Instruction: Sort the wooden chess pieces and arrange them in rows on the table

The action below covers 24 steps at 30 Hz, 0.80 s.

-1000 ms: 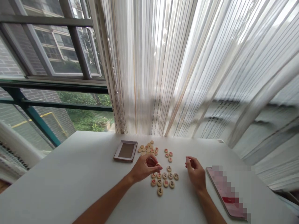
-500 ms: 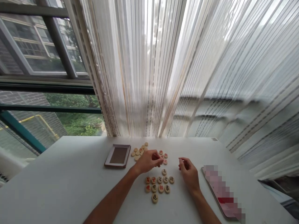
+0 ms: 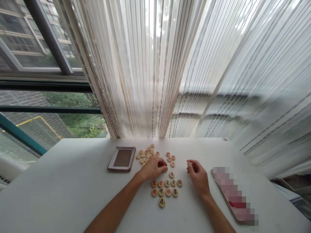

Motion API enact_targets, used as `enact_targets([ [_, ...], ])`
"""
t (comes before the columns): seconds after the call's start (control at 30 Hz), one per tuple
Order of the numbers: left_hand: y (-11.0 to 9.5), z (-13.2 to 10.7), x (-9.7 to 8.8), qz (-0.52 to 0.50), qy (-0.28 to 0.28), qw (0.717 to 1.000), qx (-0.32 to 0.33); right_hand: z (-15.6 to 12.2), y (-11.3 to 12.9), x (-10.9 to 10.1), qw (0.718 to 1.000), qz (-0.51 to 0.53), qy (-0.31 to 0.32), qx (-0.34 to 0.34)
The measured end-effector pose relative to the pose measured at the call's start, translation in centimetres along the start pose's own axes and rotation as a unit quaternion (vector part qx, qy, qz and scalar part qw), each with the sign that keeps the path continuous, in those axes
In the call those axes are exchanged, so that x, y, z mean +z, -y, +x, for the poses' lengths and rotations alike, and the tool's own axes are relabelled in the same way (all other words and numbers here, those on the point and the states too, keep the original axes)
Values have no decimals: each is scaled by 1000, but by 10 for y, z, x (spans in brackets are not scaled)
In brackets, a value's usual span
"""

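Round wooden chess pieces with red and black characters lie on a white table (image 3: 60, 187). Several form neat rows (image 3: 166, 187) near me, with one lone piece (image 3: 162, 202) below them. A loose pile (image 3: 146, 154) and a small cluster of red pieces (image 3: 170, 157) lie farther back. My left hand (image 3: 153, 168) reaches over the table between pile and rows, fingers curled on something I cannot make out. My right hand (image 3: 198, 175) rests to the right of the rows, fingers loosely curled, with nothing visible in them.
A small brown-rimmed box or lid (image 3: 121, 158) lies left of the pile. A flat pink, blurred object (image 3: 233, 195) lies at the right. Sheer striped curtains (image 3: 194, 71) hang behind the table, with a window (image 3: 36, 64) at the left.
My left hand moved from the rows back toward the far pieces and lowered to the table. The view shifted right. My right hand stayed about where it was.
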<state>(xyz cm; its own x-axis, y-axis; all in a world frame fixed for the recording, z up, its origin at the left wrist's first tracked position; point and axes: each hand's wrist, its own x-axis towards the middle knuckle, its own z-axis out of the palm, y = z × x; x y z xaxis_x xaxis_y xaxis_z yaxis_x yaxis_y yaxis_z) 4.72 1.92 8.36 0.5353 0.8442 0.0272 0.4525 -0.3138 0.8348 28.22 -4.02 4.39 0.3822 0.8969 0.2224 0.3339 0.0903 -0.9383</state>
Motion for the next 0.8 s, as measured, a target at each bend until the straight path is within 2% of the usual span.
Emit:
enact_targets([
  [0.33, 2, 1, 8, 57, -49, 997, -4, 0, 5, 0, 1000, 9, 5, -5],
  [0.43, 0, 1, 6, 54, -54, 997, -2, 0, 6, 0, 1000, 13, 4, -6],
  [0.53, -5, 1, -11, 45, -65, 997, -2, -1, 4, 0, 1000, 13, 1, -4],
  [0.6, -7, 1, -31, 36, -85, 996, -5, 0, 3, 0, 1000, 12, 0, -4],
  [0.7, -7, -5, -64, 46, -146, 988, 2, 1, 3, 1, 1000, 11, -1, -6],
  [0.8, -4, -13, -81, 125, -129, 984, -3, 2, 3, 1, 1000, 13, -2, -8],
])
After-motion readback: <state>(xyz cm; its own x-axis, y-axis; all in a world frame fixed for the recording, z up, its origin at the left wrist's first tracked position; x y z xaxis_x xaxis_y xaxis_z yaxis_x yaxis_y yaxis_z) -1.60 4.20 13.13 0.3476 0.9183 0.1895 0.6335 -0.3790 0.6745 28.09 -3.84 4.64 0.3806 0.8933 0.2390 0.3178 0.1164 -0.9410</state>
